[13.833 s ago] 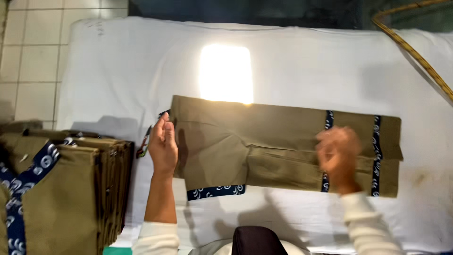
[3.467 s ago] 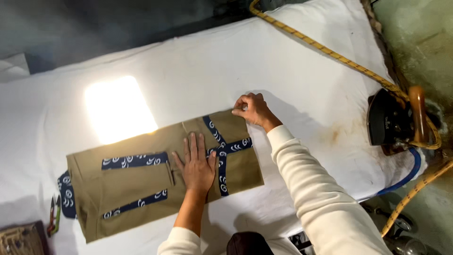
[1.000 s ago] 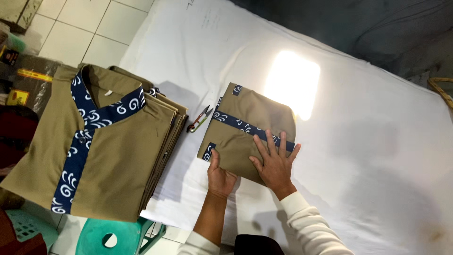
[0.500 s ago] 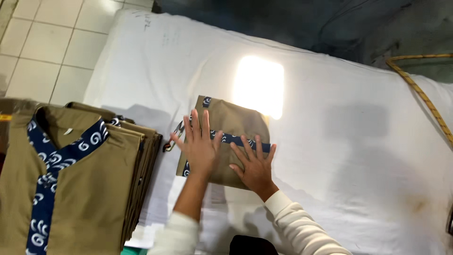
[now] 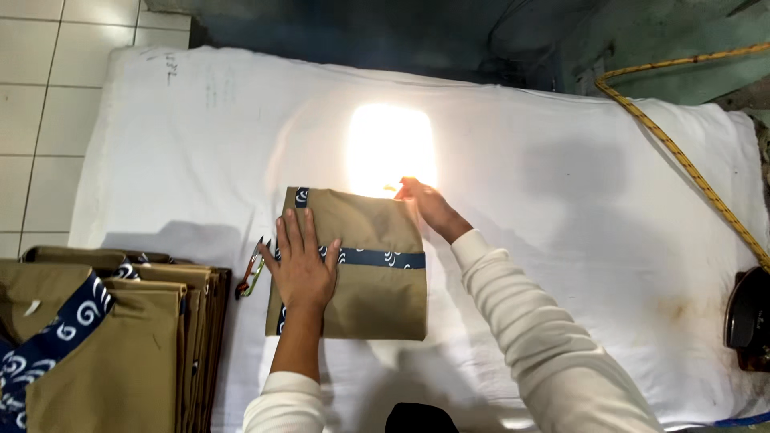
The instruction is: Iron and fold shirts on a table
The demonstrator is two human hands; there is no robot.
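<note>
Folding inspection: khaki garment [image 5: 365, 273] with navy patterned trim lay folded square on the white padded desk [image 5: 561, 200].
The left hand [image 5: 301, 269] pressed flat on it, fingers spread; the right hand [image 5: 421, 200] pinched its top right corner. A stack of folded garments [image 5: 112, 337] sat left, snips [image 5: 250, 269] between.

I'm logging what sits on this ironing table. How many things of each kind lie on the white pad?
Folded khaki garment with blue trim, under both hands: 1
Small clip-like tool beside it: 1
Iron at the right edge: 1
Yellow braided cord: 1
Total: 4
The stack of khaki garments lies off the pad, uncounted.
</note>
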